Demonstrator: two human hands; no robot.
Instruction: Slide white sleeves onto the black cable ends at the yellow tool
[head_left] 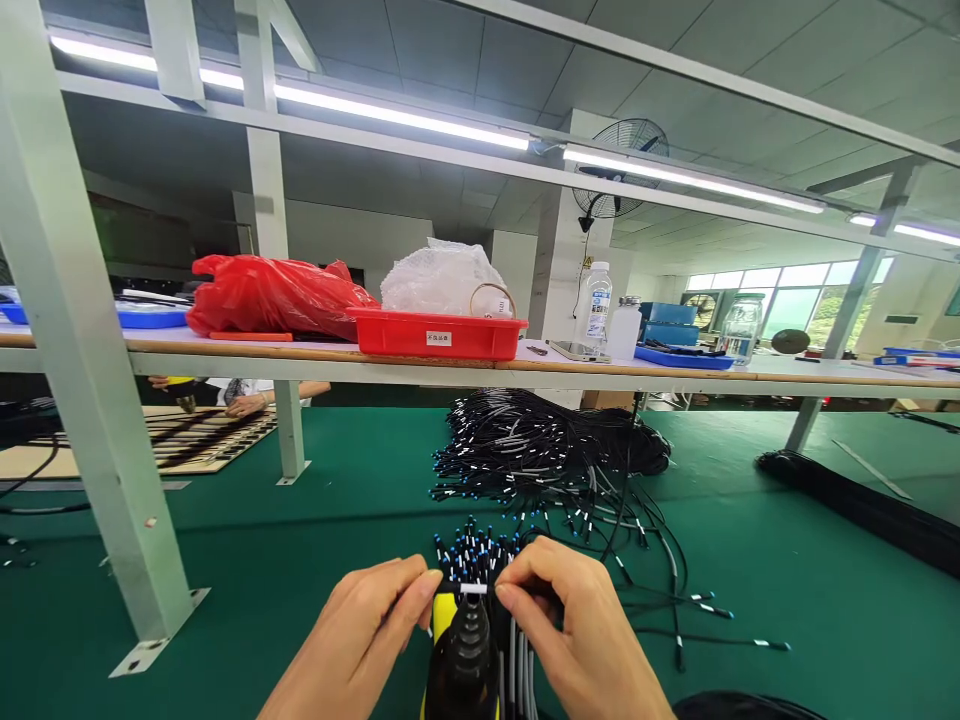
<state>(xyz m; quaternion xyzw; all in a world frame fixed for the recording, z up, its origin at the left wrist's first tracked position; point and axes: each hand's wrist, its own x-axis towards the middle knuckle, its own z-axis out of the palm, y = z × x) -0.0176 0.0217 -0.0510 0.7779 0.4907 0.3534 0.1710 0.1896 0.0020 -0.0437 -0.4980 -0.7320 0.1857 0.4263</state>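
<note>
A thin black cable with a white sleeve (473,589) on it is stretched level between my two hands. My left hand (375,620) pinches it on one side of the sleeve, and my right hand (574,620) pinches it on the other. Right under the sleeve points the ringed black nozzle of a yellow and black heat gun (471,640); whether they touch I cannot tell. Just beyond lies a bunch of black cables with blue tips (480,545), and its grey and black lengths run down beside the heat gun.
On the green table (360,470) lies a big heap of black cables (525,440), with several loose ends reaching right. Another black bundle (855,505) rests at far right. Above, a shelf holds a red tray (439,335) and bottles. A metal post (97,330) stands left. Another person's hand (250,403) shows behind.
</note>
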